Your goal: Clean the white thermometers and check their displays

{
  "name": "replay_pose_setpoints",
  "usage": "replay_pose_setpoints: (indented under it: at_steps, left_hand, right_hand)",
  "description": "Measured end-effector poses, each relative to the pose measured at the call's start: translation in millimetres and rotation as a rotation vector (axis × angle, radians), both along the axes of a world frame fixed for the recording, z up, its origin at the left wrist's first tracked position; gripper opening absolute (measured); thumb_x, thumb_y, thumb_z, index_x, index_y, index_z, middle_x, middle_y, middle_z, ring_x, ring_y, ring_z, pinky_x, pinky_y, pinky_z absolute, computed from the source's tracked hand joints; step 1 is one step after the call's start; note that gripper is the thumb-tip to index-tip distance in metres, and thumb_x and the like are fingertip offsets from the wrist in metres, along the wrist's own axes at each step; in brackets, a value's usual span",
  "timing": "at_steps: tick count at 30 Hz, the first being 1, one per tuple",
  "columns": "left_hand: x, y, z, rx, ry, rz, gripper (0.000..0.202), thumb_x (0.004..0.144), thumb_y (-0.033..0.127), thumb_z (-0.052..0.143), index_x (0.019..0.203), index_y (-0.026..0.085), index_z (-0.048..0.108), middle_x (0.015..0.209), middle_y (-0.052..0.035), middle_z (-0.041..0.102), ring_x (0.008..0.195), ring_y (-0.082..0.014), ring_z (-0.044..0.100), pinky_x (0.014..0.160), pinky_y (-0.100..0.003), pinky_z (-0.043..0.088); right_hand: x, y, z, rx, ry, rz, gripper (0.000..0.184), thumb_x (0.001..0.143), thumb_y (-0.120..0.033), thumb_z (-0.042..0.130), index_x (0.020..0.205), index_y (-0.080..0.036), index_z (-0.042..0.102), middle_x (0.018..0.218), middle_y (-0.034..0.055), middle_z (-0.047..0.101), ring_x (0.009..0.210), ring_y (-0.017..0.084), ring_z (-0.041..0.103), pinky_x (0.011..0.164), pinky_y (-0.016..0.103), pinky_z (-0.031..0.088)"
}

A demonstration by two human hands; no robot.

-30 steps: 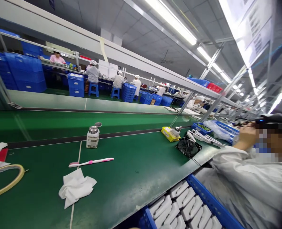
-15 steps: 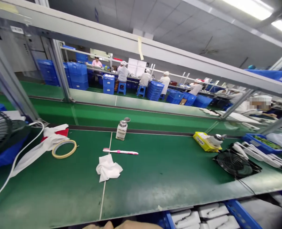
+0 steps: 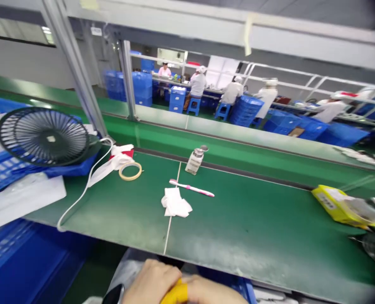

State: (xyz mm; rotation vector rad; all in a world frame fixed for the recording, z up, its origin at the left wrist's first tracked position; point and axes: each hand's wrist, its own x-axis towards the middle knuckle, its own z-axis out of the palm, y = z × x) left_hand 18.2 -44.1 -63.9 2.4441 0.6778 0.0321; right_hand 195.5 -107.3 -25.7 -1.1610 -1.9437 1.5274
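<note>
Both my hands sit at the bottom edge, below the front of the green table. My left hand and my right hand are closed together round a yellow object that I cannot identify. On the table ahead lie a crumpled white cloth, a pink and white toothbrush, a small bottle with a metal cap and a roll of tape.
A black fan stands on blue bins at the left, its white cable trailing over the table. A yellow box lies at the right. Beyond the metal frame post, seated workers in white face blue crates.
The view has swung left and down. The fan and blue bins have come into view at the left, the co-worker at the right has gone, and my hands now show with the yellow object.
</note>
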Motion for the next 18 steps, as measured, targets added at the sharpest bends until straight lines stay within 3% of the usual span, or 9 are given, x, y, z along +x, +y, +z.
replay_pose_setpoints:
  at_steps: [2,4,8,11,14,18]
  left_hand:
    - [-16,4,-0.4,-0.022,0.046,0.049,0.033,0.085,0.046,0.043,0.07,0.021,0.059,0.068,0.0001,0.065,0.063,-0.016,0.06,0.058,-0.025,0.038]
    - [-42,7,-8.8,-0.046,0.158,0.12,0.039,0.089,0.046,0.034,0.074,0.021,0.06,0.069,-0.0014,0.065,0.066,-0.017,0.06,0.062,-0.027,0.039]
    - [-103,-7,-47.5,-0.176,0.406,0.274,0.035,0.088,0.03,0.035,0.075,0.017,0.064,0.072,-0.0072,0.067,0.071,-0.0215,0.063,0.066,-0.029,0.042]
    - [-130,-31,-77.8,-0.24,0.505,0.39,0.034,0.088,0.019,0.031,0.086,0.011,0.064,0.084,-0.0123,0.068,0.076,-0.0219,0.065,0.068,-0.031,0.045]
    - [-134,-43,-92.1,-0.256,0.512,0.451,0.032,0.091,0.019,0.029,0.098,0.01,0.059,0.092,-0.0121,0.067,0.083,-0.0186,0.064,0.075,-0.033,0.047]
    - [-107,-32,-79.7,-0.21,0.422,0.431,0.032,0.089,0.015,0.03,0.108,0.01,0.055,0.101,-0.0187,0.063,0.095,-0.0244,0.059,0.082,-0.04,0.044]
  right_hand:
    - [2,-4,-1.0,0.005,-0.041,-0.023,0.034,0.081,-0.038,0.06,0.114,-0.029,0.059,0.111,0.004,0.063,0.104,0.019,0.058,0.092,0.03,0.046]
    - [8,-6,-4.6,-0.014,-0.057,-0.06,0.038,0.082,-0.036,0.059,0.119,-0.029,0.056,0.117,0.0056,0.061,0.11,0.021,0.055,0.097,0.035,0.043]
    - [22,-6,-20.4,-0.139,0.054,-0.136,0.039,0.088,-0.037,0.049,0.127,-0.031,0.049,0.116,0.0075,0.061,0.104,0.021,0.059,0.094,0.038,0.046]
    - [25,-7,-30.4,-0.153,0.07,-0.123,0.037,0.09,-0.037,0.046,0.127,-0.034,0.047,0.12,0.0074,0.059,0.105,0.021,0.059,0.093,0.039,0.047]
    - [24,-6,-32.3,-0.137,0.045,-0.085,0.038,0.09,-0.037,0.045,0.127,-0.034,0.047,0.123,0.008,0.058,0.106,0.021,0.059,0.092,0.039,0.048]
    - [9,1,-29.7,-0.068,-0.039,-0.059,0.037,0.09,-0.038,0.045,0.126,-0.033,0.048,0.122,0.0074,0.059,0.105,0.021,0.06,0.09,0.038,0.05]
